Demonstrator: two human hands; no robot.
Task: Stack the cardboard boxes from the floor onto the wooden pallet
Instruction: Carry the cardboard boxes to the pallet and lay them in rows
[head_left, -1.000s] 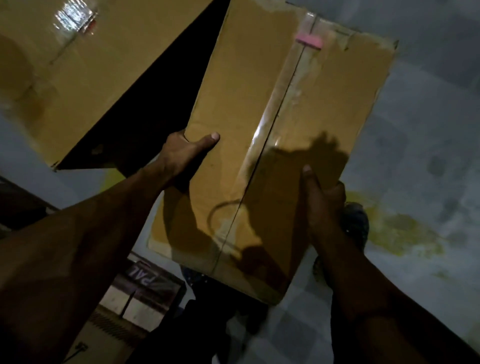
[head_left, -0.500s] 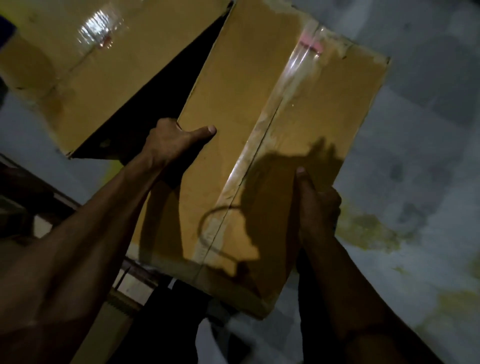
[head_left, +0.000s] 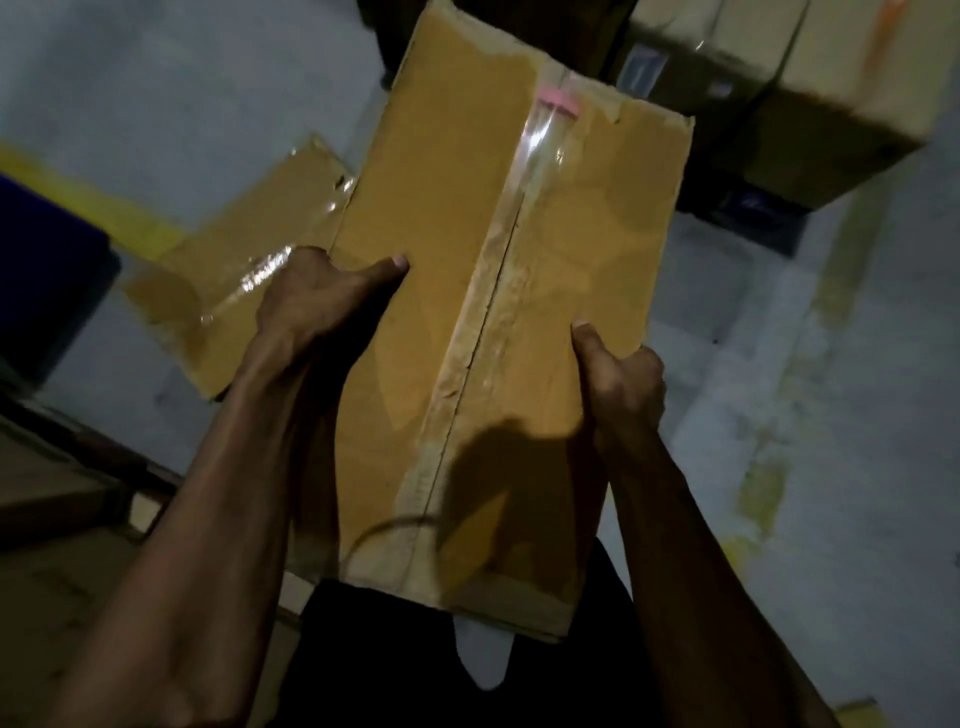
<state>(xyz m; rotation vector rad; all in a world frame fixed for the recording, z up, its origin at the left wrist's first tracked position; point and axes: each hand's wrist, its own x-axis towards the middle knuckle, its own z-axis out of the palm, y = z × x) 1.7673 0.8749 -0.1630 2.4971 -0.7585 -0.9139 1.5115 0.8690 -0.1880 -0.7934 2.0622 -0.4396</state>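
A taped brown cardboard box (head_left: 441, 260) with a pink mark near its far end is held up off the floor in front of me. My left hand (head_left: 311, 306) grips its left side, thumb lying on the top face. My right hand (head_left: 623, 384) grips the right side, thumb up on the top. A second cardboard box (head_left: 244, 260) with shiny tape lies on the grey floor to the left, partly behind the held box. At the lower left edge is what looks like part of the wooden pallet (head_left: 67, 467), dark and dim.
More cardboard boxes (head_left: 810, 104) stand at the upper right. A dark blue object (head_left: 47, 270) sits at the left edge. The grey floor (head_left: 831, 415) carries yellow stains and a yellow line. My dark trousers show below the box.
The box has come up and closer while the view swung. The floor box now lies lower left of it, and other boxes have come into view at the upper right. Both hands keep their hold.
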